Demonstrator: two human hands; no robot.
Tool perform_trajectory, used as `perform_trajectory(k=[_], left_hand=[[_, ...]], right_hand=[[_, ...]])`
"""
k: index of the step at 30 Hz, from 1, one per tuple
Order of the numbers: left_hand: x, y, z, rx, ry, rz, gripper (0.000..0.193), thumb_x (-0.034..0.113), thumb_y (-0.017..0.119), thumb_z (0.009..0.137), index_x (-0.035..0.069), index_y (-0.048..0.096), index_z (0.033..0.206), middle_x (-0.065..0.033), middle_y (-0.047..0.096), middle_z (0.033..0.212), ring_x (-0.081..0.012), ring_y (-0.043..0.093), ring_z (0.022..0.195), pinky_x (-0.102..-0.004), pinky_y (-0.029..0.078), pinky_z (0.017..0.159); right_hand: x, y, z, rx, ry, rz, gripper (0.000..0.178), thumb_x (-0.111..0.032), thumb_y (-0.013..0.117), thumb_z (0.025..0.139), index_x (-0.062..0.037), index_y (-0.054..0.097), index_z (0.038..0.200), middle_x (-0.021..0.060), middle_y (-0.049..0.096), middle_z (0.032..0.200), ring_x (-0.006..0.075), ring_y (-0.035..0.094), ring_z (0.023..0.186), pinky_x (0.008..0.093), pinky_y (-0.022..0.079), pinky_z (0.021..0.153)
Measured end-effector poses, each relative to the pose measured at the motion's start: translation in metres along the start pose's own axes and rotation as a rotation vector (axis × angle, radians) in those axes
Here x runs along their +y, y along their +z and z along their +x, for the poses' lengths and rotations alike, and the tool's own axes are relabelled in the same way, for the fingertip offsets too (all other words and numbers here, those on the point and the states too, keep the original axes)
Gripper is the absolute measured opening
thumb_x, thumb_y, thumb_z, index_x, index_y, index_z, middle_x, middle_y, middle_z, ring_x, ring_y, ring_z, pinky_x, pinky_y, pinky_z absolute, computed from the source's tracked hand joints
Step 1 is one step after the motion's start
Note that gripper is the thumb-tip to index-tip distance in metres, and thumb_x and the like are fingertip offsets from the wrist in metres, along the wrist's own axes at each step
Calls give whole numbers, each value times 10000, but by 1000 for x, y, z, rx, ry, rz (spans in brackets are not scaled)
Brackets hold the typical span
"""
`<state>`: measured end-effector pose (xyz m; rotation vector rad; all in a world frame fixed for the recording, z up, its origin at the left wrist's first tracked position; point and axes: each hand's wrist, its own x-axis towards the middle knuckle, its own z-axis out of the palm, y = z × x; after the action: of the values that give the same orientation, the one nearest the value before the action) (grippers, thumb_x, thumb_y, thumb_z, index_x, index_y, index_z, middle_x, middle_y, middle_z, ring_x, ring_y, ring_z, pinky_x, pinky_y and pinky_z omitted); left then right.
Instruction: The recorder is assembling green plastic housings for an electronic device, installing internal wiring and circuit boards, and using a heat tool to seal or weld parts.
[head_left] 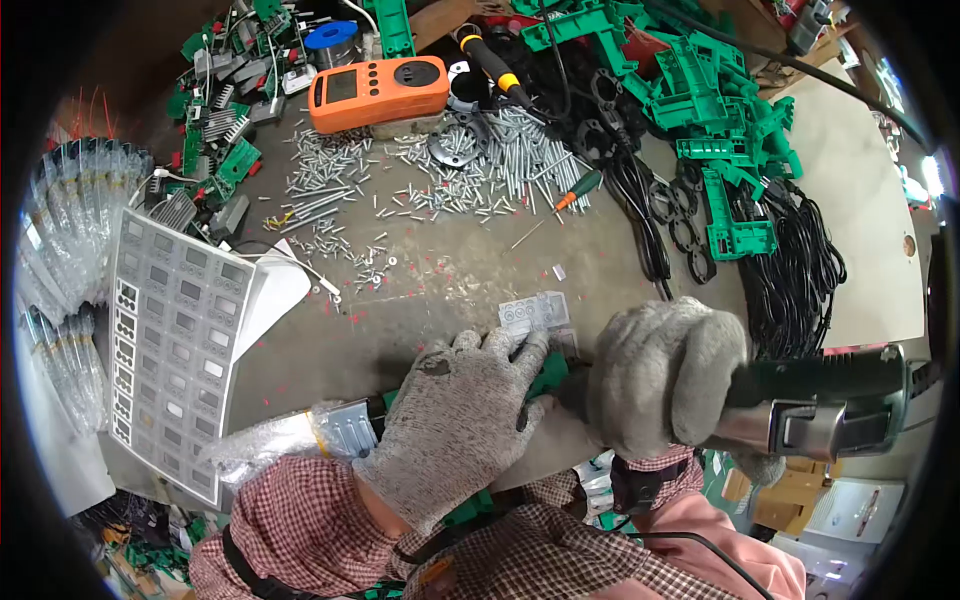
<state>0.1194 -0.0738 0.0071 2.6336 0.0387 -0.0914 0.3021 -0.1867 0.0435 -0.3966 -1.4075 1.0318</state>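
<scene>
My left hand (455,420), in a grey knit glove, lies over a green plastic housing (548,375) and holds it down, fingers on the far side and thumb on the near side. Most of the housing is hidden under the glove. Gloved too, my right hand (665,380) is wrapped round a dark green power screwdriver (815,400) with a silver lever, held level. Its front end points at the housing; the tip is hidden. A small clear sticker piece (532,312) with printed symbols lies just beyond my left fingertips. Left of that hand, a plastic-wrapped metal part (345,430) touches the housing's end.
Loose screws (330,180) cover the back middle, by an orange multimeter (380,93) and a small green-handled screwdriver (580,190). Green housings (720,100) and black cables (795,270) pile at right. A sticker sheet (175,350), bagged parts (75,230) and circuit boards (235,160) sit left.
</scene>
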Motion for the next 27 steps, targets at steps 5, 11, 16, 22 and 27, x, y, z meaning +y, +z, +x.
perform_trajectory(k=[5,11,16,22,27], left_hand=[[-1,0,1,2,-14,-57,519,349,606,980,33,573,1391,-141,620,1167,-292,620,1031,-443,489,897],[-2,1,-3,61,94,71,561,293,629,910,-17,551,1372,-137,621,1146,-285,620,1018,-433,485,873],[0,2,-1,22,52,-26,589,272,663,881,13,563,1401,-164,639,1185,-347,631,1060,-481,498,922],[2,4,-2,103,31,22,499,293,687,876,30,620,1295,-145,647,1171,-324,647,1052,-474,496,931],[2,1,3,19,45,71,574,251,657,846,15,558,1360,-137,636,1147,-292,636,1045,-433,496,910]], right_hand=[[4,8,-5,125,26,18,420,-443,827,874,-67,642,840,155,709,756,283,707,608,412,597,558],[23,13,-22,65,-98,54,352,-350,718,969,-12,628,933,196,700,805,317,702,659,440,600,585],[20,34,-19,451,-72,6,465,-364,820,883,51,622,954,162,659,803,267,659,642,393,559,575],[9,33,-14,555,-293,-130,717,-616,820,813,-28,487,1053,132,616,782,251,622,620,393,561,525],[24,18,-34,445,-202,-9,782,-614,843,788,15,537,1138,166,648,886,269,665,766,403,567,690]])
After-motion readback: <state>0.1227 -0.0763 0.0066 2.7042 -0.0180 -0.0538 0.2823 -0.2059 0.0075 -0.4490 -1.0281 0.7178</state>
